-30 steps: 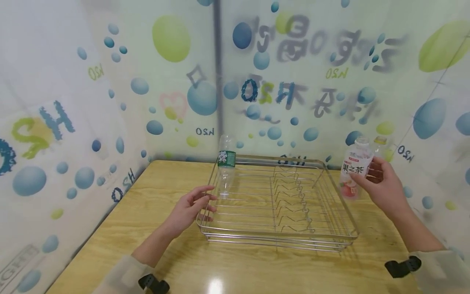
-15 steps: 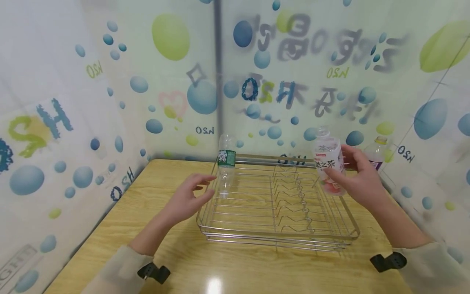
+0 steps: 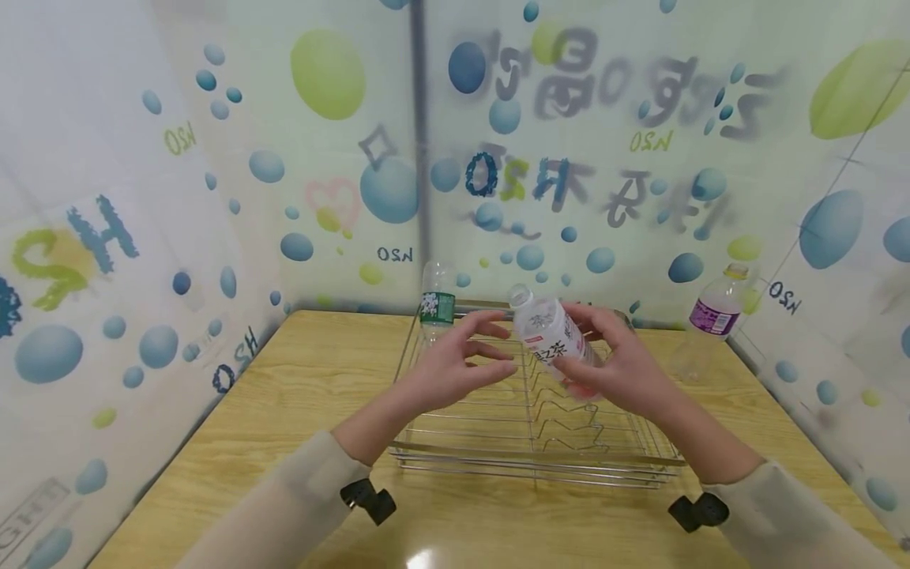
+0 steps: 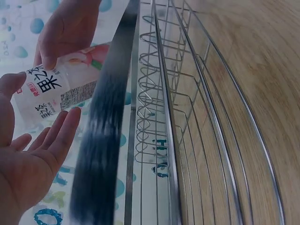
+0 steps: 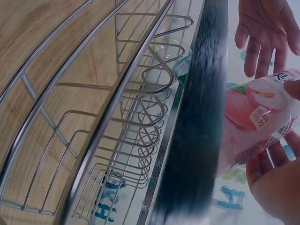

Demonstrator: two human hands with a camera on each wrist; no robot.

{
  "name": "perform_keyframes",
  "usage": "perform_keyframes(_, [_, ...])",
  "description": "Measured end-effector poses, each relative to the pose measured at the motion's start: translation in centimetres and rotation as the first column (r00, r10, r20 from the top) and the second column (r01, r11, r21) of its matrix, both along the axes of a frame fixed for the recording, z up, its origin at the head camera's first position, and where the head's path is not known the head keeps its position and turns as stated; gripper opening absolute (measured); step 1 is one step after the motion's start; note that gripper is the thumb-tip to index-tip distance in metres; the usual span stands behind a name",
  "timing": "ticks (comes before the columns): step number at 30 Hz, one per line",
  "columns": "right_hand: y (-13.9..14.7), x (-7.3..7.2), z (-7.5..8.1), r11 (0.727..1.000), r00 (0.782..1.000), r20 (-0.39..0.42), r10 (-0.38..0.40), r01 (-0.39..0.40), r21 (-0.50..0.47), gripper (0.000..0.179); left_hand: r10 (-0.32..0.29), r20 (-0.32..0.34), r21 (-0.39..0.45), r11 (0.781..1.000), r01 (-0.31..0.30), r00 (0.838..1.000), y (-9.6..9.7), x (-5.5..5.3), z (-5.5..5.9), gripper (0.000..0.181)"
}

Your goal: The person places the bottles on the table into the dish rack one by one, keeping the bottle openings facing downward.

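My right hand [image 3: 629, 367] grips a clear plastic bottle [image 3: 550, 340] with a white label and peach pictures, tilted with its uncapped neck up and to the left, above the wire dish rack [image 3: 469, 431]. Facing it from the left, my left hand [image 3: 458, 359] has its fingers spread, close to the bottle's neck side. In the left wrist view the left hand's fingers [image 4: 65, 133] reach near the bottle [image 4: 70, 84]; whether they touch cannot be told. Behind the left hand a green-labelled clear bottle [image 3: 437, 307] stands in the rack, its lower part hidden.
A clear bottle with a purple label [image 3: 713, 318] and yellow neck ring stands on the wooden table [image 3: 341, 506], right of the rack. Bubble-patterned curtains [image 3: 341, 158] enclose the table's back and sides. The rack's metal rim [image 5: 192, 117] stands tall in the right wrist view.
From right of the rack, the right hand has brought the peach-labelled bottle left over it and tilted it. My left hand has moved right from the rack's left edge toward that bottle.
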State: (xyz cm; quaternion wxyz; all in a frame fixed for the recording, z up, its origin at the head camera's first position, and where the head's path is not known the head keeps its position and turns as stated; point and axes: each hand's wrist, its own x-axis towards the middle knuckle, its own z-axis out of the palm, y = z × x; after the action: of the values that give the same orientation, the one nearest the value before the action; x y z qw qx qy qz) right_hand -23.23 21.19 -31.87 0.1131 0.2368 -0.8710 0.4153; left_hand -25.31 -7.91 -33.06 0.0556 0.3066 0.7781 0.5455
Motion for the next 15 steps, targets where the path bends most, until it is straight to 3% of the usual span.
perform_keyframes(3, [-0.4,0.0,-0.1,0.999,0.999,-0.017,0.032,-0.032,0.005,0.07,-0.035,0.061,0.078,0.996,0.03,0.998,0.9,-0.2,0.4,0.072])
perform_keyframes(6, [-0.6,0.1,-0.2,0.998,0.998,-0.006,0.068,-0.068,0.001,0.065,-0.056,0.079,0.108,0.993,0.047,0.995,1.4,-0.3,0.5,0.072])
perform_keyframes(15, [-0.7,0.1,-0.3,0.986,0.983,0.082,0.162,-0.157,-0.061,0.067,-0.043,0.117,0.151,0.988,0.025,0.992,0.8,-0.3,-0.1,0.063])
